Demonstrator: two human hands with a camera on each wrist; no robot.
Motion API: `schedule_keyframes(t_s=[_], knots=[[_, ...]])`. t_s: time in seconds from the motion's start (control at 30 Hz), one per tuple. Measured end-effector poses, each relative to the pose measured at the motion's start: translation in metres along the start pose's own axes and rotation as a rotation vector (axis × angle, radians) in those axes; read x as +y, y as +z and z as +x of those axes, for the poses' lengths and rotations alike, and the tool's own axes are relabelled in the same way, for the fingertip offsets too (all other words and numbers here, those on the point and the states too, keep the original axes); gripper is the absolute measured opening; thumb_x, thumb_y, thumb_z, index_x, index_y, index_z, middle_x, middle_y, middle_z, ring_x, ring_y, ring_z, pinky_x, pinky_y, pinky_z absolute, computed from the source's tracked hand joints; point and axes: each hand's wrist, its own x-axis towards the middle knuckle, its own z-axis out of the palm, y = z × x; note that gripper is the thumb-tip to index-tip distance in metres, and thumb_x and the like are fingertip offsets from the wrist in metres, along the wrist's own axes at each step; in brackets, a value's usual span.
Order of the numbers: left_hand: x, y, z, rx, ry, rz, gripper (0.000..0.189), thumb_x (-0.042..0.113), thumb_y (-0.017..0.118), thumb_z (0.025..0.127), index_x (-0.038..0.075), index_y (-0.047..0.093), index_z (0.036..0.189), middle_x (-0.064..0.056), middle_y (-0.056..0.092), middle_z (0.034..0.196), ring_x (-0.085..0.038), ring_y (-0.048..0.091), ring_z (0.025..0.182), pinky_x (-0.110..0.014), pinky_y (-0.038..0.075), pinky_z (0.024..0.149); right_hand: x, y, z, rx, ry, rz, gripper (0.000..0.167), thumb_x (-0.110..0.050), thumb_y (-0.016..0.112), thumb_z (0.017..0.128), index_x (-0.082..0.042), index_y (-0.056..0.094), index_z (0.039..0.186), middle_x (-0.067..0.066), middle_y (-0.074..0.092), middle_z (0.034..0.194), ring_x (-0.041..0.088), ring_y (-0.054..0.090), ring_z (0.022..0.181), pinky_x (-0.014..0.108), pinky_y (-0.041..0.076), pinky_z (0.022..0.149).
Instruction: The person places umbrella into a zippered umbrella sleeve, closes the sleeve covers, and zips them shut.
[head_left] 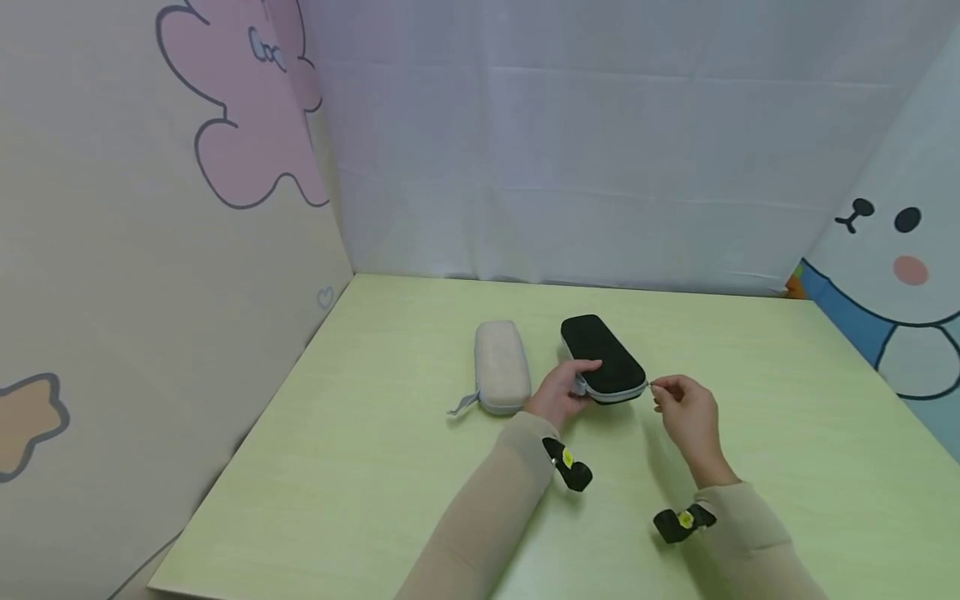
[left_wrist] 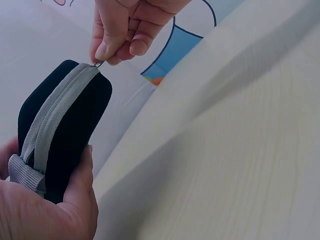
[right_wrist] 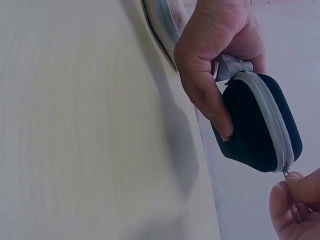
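Observation:
A black zippered case (head_left: 604,354) with a grey zipper band is held up off the table by my left hand (head_left: 558,393). The left thumb lies over its top and the fingers are beneath, at the end with the grey fabric loop (left_wrist: 26,173). My right hand (head_left: 688,414) pinches the small metal zipper pull (right_wrist: 286,172) at the case's near right corner. Along the band (left_wrist: 55,115) the zipper teeth look closed between the loop and the pull. A beige zippered case (head_left: 502,364) lies on the table left of the left hand, its grey loop sticking out toward the front left.
The pale yellow-green table (head_left: 360,467) reaches back to a white curtain (head_left: 585,167). A wall with a pink cartoon figure (head_left: 255,108) stands on the left, and a cartoon bear panel (head_left: 911,275) on the right. Both wrists wear small black cameras (head_left: 576,475).

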Motion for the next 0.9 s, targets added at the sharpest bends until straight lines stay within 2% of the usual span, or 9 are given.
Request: schedule_keyframes(t_s=[0.13, 0.47, 0.7, 0.9], knots=[[0.0, 0.001, 0.001, 0.014, 0.008, -0.007, 0.043, -0.006, 0.063, 0.081, -0.007, 0.05, 0.121, -0.015, 0.06, 0.113, -0.027, 0.055, 0.109, -0.038, 0.042, 0.093, -0.001, 0.001, 0.0, -0.004, 0.006, 0.002, 0.01, 0.001, 0.056, 0.09, 0.008, 0.063, 0.094, 0.021, 0.063, 0.084, 0.01, 0.056, 0.062, 0.016, 0.045, 0.053], [-0.004, 0.001, 0.001, 0.037, 0.043, -0.017, 0.038, -0.007, 0.063, 0.08, -0.007, 0.053, 0.117, -0.016, 0.061, 0.112, -0.027, 0.055, 0.108, -0.037, 0.042, 0.093, 0.0, 0.004, -0.003, 0.004, 0.038, 0.01, 0.01, 0.001, 0.056, 0.09, 0.007, 0.063, 0.093, 0.019, 0.063, 0.083, 0.01, 0.056, 0.061, 0.018, 0.045, 0.052], [-0.005, 0.002, 0.002, 0.061, 0.079, -0.036, 0.042, -0.006, 0.063, 0.08, -0.007, 0.05, 0.119, -0.016, 0.059, 0.114, -0.027, 0.055, 0.108, -0.038, 0.041, 0.094, -0.002, 0.01, -0.006, -0.001, 0.013, 0.037, 0.009, 0.001, 0.058, 0.089, 0.007, 0.064, 0.09, 0.02, 0.064, 0.082, 0.008, 0.056, 0.059, 0.017, 0.046, 0.052], [-0.006, 0.003, 0.002, 0.061, 0.071, -0.043, 0.044, -0.007, 0.062, 0.08, -0.008, 0.049, 0.122, -0.017, 0.058, 0.118, -0.027, 0.054, 0.11, -0.038, 0.04, 0.095, -0.002, 0.01, -0.005, 0.015, 0.011, 0.05, 0.009, 0.001, 0.058, 0.088, 0.007, 0.064, 0.09, 0.022, 0.064, 0.083, 0.005, 0.055, 0.058, 0.016, 0.045, 0.052]])
